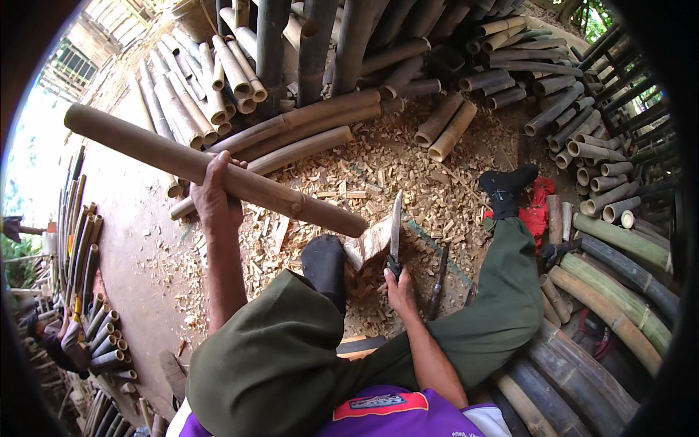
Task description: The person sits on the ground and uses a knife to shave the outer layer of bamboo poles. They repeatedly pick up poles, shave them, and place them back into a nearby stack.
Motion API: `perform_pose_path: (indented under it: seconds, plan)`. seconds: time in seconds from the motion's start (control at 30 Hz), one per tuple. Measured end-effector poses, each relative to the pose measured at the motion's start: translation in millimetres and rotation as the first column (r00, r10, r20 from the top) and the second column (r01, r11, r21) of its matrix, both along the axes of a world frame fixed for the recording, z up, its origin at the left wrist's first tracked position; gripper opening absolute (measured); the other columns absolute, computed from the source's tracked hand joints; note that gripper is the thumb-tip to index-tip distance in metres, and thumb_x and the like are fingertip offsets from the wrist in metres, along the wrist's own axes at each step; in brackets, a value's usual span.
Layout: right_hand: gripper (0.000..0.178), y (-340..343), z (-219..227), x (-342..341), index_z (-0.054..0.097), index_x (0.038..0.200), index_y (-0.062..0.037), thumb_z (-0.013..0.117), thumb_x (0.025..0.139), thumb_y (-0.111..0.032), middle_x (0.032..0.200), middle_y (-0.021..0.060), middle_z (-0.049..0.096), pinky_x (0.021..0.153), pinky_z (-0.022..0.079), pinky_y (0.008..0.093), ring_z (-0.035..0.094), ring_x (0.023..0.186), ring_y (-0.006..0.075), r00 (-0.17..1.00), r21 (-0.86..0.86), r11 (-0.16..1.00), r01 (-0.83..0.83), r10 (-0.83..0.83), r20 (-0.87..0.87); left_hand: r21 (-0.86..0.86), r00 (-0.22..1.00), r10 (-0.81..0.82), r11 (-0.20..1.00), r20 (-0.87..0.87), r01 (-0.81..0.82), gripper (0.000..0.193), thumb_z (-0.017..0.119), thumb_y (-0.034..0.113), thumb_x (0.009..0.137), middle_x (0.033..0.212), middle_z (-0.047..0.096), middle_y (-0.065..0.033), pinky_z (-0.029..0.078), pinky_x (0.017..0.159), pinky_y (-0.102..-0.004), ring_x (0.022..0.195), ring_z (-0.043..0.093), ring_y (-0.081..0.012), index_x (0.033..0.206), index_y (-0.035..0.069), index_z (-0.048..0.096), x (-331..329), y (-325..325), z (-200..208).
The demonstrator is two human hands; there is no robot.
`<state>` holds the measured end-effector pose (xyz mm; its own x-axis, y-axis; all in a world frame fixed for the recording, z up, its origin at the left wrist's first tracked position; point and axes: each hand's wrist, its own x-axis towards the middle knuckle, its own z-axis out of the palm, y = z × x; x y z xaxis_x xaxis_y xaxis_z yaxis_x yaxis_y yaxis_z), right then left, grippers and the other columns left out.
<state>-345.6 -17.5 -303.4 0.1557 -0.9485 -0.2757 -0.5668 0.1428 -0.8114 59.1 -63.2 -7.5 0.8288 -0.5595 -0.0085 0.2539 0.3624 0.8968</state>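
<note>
My left hand (218,191) is closed round a long brown bamboo pole (182,162), gripping it near its middle. The pole slants from the upper left down to the right, its lower end above a pale wooden block (370,242). In my right hand (399,290) is the dark handle of a machete (395,231), its blade pointing up and away from me beside the block. Blade and pole are apart. Between my dark-socked feet, wood chips (408,189) lie thick on the ground. A second dark long tool (437,285) rests right of my right hand.
Cut bamboo lengths (237,69) are piled at the far left, with more bamboo tubes (593,156) stacked at the far right. Thick bamboo poles (619,291) lie close on my right. Two short bamboo pieces (445,127) sit on the chips. Another person (73,342) is at the left edge.
</note>
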Motion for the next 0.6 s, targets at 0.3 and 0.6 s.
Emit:
perform_pose_path:
  seconds: [0.3, 0.6]
  plan:
    - [0.076, -2, 65, 8, 0.051, 0.137, 0.0122, 0.061, 0.101, -0.053, 0.111, 0.0293, 0.065, 0.095, 0.049, 0.0472, 0.063, 0.104, 0.0422, 0.999, 0.121, 0.992, 0.029, -0.026, -0.026, 0.092, 0.958, 0.229, 0.972, -0.173, -0.215, 0.04, 0.088, 0.012, 0.082, 0.088, 0.069, -0.0093, 0.064, 0.071, -0.0391, 0.073, 0.071, -0.0247, 0.11, 0.0, 0.062, 16, 33, -72]
    - [0.062, -17, 123, 18, 0.047, 0.142, 0.0053, 0.06, 0.104, -0.041, 0.112, 0.0321, 0.064, 0.091, 0.049, 0.051, 0.063, 0.103, 0.0472, 0.989, -0.049, 0.988, -0.146, 0.146, -0.004, 0.097, 0.909, 0.345, 0.939, -0.232, -0.331, 0.051, 0.091, 0.017, 0.08, 0.113, 0.065, -0.0089, 0.057, 0.091, -0.0403, 0.102, 0.066, -0.0216, 0.121, 0.003, 0.064, 31, 36, -90]
